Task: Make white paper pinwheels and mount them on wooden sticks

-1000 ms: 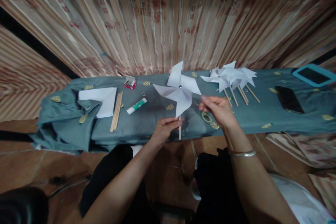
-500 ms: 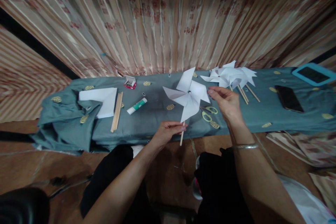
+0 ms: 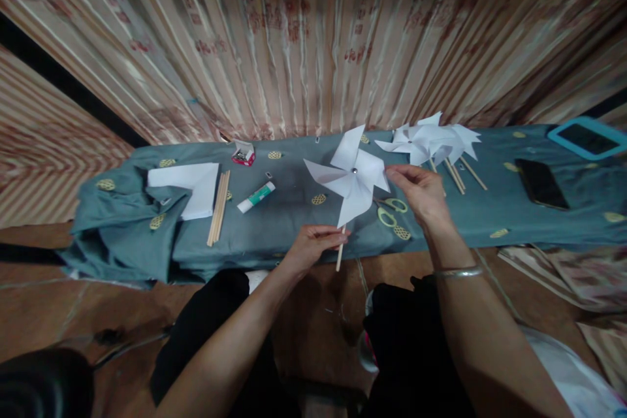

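A white paper pinwheel [image 3: 353,184] with a round silver pin at its centre faces up over the near part of the table. My left hand [image 3: 313,245] pinches its thin stick just beneath the blades, so the hand is closed. At the tip of the right-hand blade, my right hand [image 3: 416,186] has its thumb and fingers pressed together on the paper edge. Scissors [image 3: 389,211] with pale green handles lie behind the pinwheel, their blades partly hidden by it. Several finished-looking pinwheels on sticks lie in a pile [image 3: 428,142] beyond my right hand.
A teal cloth covers the long table [image 3: 289,228]. To the left lie folded white paper [image 3: 198,199], several wooden sticks [image 3: 219,209], a glue stick [image 3: 257,197] and a small red-and-white box [image 3: 243,153]. A phone [image 3: 541,184] and a blue-framed tablet [image 3: 588,138] lie right.
My right hand has shifted slightly left, closer against the blade's edge. The left hand and the pinwheel stay almost where they were.
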Available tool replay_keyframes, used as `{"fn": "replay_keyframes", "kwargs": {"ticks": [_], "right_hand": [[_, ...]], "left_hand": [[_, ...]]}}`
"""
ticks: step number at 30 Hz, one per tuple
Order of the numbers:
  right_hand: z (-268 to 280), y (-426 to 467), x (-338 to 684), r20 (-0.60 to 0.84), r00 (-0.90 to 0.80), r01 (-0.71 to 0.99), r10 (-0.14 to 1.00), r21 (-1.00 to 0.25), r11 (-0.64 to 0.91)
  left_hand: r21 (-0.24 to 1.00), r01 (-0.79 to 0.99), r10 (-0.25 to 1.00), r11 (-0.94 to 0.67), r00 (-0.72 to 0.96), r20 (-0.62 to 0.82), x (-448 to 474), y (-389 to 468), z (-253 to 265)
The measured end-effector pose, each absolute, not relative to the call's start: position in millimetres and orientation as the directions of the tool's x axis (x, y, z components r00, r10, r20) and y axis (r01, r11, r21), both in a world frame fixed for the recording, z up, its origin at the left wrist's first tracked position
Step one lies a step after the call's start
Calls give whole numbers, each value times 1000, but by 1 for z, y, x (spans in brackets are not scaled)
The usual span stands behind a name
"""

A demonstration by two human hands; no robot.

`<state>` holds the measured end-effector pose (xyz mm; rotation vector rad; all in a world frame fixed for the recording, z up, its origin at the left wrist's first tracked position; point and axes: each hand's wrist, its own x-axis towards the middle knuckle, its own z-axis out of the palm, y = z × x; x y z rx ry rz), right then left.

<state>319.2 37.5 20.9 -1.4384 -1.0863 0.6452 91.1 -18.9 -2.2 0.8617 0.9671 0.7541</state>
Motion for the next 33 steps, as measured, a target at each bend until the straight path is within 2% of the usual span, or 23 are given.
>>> {"fn": "replay_keyframes", "kwargs": {"ticks": [26, 33], "right_hand": [[24, 21, 288, -112, 257, -59, 960, -993, -100], [29, 15, 279, -157, 210, -65, 965, -987, -147]], "left_hand": [[888, -250, 913, 386, 239, -330, 92, -14, -8], [886, -264, 918, 380, 225, -327, 92, -13, -9]]}}
